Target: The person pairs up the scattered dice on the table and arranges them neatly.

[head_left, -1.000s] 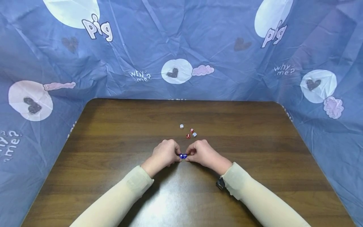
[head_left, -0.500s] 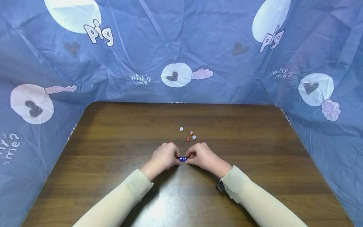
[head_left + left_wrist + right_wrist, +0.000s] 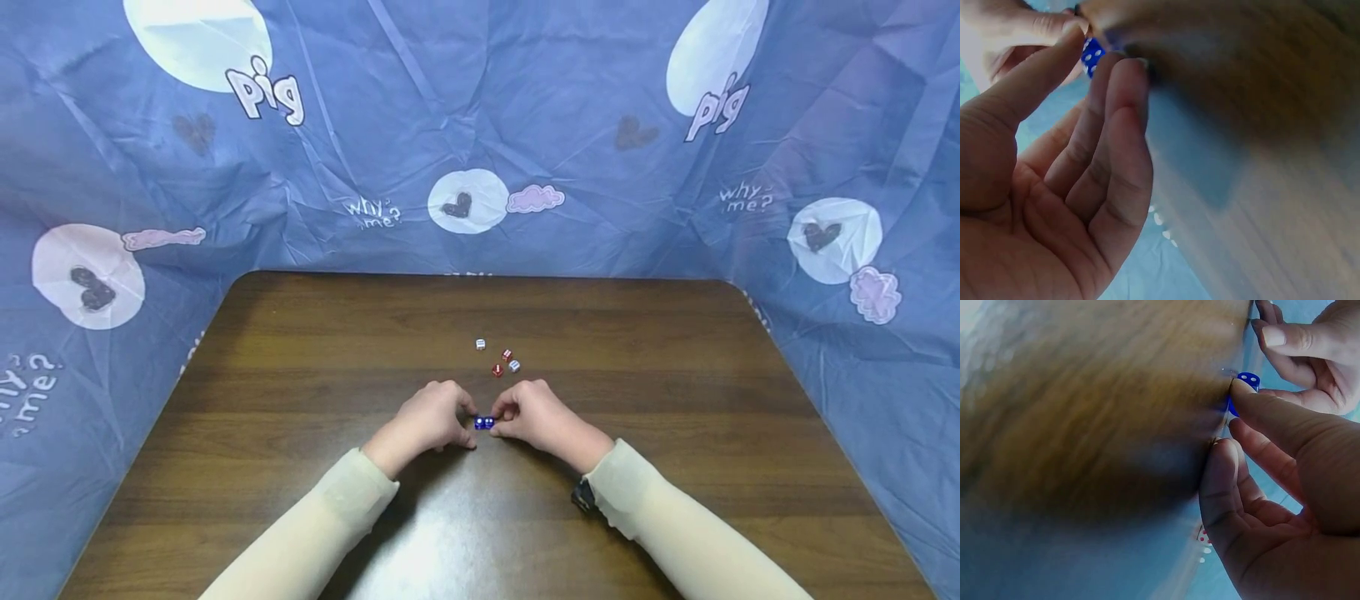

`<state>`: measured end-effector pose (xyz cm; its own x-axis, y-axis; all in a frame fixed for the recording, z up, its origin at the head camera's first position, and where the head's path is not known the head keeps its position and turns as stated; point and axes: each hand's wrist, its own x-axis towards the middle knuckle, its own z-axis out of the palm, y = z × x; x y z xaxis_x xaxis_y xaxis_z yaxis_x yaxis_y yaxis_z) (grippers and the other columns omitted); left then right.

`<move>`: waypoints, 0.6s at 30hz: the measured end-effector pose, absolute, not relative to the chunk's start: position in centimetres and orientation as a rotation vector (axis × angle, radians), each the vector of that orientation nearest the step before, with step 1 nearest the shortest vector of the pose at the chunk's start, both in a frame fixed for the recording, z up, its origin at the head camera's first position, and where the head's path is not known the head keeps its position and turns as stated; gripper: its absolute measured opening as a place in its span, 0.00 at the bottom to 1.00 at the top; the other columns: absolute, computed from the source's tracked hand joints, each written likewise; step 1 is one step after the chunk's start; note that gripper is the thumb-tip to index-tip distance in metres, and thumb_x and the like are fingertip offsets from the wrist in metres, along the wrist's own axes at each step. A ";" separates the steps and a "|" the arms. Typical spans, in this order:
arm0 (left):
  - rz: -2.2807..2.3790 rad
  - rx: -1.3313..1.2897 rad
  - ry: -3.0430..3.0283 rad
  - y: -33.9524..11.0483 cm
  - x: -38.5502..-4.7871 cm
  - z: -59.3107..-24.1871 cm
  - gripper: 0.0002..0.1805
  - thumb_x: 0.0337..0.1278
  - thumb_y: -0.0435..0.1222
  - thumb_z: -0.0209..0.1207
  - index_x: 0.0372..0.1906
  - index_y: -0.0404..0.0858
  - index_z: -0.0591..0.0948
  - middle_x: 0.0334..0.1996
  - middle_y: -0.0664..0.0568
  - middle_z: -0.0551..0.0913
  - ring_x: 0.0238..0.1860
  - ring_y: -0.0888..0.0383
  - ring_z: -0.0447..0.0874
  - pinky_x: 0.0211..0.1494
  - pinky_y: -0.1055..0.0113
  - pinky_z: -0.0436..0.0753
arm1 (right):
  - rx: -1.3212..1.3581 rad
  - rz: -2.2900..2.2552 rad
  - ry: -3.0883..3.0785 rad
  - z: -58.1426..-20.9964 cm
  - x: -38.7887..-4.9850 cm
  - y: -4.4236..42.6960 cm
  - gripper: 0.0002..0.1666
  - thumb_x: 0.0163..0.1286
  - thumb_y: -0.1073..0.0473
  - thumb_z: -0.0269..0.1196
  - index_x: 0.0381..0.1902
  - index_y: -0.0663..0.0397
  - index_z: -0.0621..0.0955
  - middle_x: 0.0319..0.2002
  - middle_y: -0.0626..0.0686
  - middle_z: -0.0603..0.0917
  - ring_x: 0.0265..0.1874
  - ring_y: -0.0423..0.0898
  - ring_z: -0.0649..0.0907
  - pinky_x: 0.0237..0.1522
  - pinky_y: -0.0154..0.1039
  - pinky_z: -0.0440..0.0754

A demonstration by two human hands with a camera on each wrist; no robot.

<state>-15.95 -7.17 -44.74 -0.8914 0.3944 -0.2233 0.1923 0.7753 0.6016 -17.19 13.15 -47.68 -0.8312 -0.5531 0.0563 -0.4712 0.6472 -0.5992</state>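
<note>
Two blue dice stand side by side in the head view, a left blue die and a right blue die. My right hand pinches the right one between thumb and forefinger; its thumb covers part of the blue in the right wrist view. Beside the left die, my left hand has its thumb and fingers spread apart, holding nothing. The left wrist view shows a blue die's dotted face beyond the left fingertips.
Beyond the hands lie a white die, another white die, a red die and a second red die. The wooden table meets a blue printed cloth at the back and sides.
My left thumb and fingers have let go of the left blue die and moved apart. The right hand keeps its pinch. The head view has tilted up slightly.
</note>
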 end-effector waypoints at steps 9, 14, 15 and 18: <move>0.845 0.481 2.771 -8.3 -17.1 -44.0 0.18 0.47 0.35 0.77 0.47 0.39 0.89 0.45 0.48 0.88 0.26 0.56 0.87 0.36 0.59 0.84 | -0.848 -0.927 2.736 -47.7 -17.2 13.1 0.08 0.55 0.60 0.80 0.29 0.51 0.88 0.19 0.37 0.79 0.20 0.33 0.76 0.27 0.32 0.76; 0.964 0.588 2.763 -8.2 -18.5 -44.4 0.16 0.54 0.35 0.74 0.49 0.37 0.88 0.24 0.51 0.87 0.23 0.57 0.85 0.34 0.59 0.83 | -0.838 -0.916 2.732 -47.7 -17.3 13.1 0.08 0.55 0.60 0.80 0.29 0.50 0.88 0.19 0.36 0.78 0.20 0.33 0.76 0.27 0.33 0.77; 1.004 0.599 2.732 -8.1 -18.8 -44.5 0.16 0.55 0.34 0.73 0.49 0.36 0.88 0.20 0.51 0.85 0.18 0.59 0.83 0.30 0.61 0.82 | -0.838 -0.915 2.730 -47.7 -17.3 13.1 0.08 0.55 0.60 0.80 0.29 0.50 0.88 0.19 0.36 0.78 0.20 0.33 0.76 0.27 0.33 0.76; 1.098 0.598 2.655 -7.9 -19.6 -44.9 0.16 0.58 0.33 0.72 0.51 0.34 0.87 0.15 0.50 0.83 0.10 0.60 0.78 0.19 0.64 0.79 | -0.837 -0.923 2.717 -47.6 -17.3 13.2 0.08 0.56 0.60 0.80 0.29 0.51 0.88 0.19 0.36 0.78 0.20 0.32 0.75 0.26 0.33 0.76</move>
